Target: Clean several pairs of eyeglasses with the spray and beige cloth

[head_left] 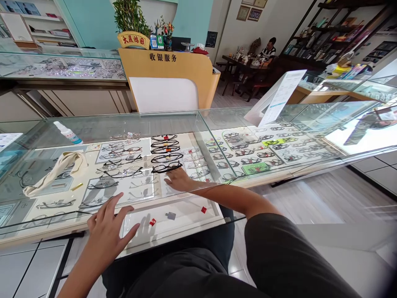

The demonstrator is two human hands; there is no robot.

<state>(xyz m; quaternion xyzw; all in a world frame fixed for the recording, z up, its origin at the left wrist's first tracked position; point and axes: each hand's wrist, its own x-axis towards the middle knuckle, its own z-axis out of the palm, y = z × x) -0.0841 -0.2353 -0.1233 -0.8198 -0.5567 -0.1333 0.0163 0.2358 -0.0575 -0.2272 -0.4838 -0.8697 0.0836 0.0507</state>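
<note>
While black eyeglasses point(166, 167) lie just beyond right hand point(179, 180), grip unclear, left hand point(107, 227) splayed

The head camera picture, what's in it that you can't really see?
In the head view:
Right hand: small and close to the nearest black glasses; can't tell if it grips them.
Bottle: label words too small.
White sign: most print too small.
White card: cut off by the left edge.
Cloth: hides whatever is behind it.
</note>
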